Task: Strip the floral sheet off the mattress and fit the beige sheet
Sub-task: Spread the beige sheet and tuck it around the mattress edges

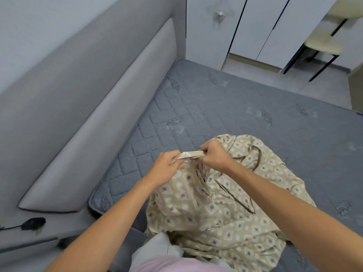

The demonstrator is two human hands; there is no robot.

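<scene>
Both hands are up at the top of the beige sheet (216, 203), which sits bunched in a heap on the near part of the bare grey mattress (225, 107); the left hand (164, 168) pinches one end of a folded edge, the right hand (213, 154) curls tight round the other end, so each grip is pressed together on cloth, the strip taut between them; this sheet looks light, soft and floppy, likely to slump and tangle, so the hem or a corner is the place to take hold, and that seems to be what they're hunting for; no floral sheet in view, the quilted mattress top lies uncovered; a grey padded headboard (110, 107) runs along the left; pale wardrobe doors (275, 26) and a cream stool (324, 44) stand beyond the far edge.
</scene>
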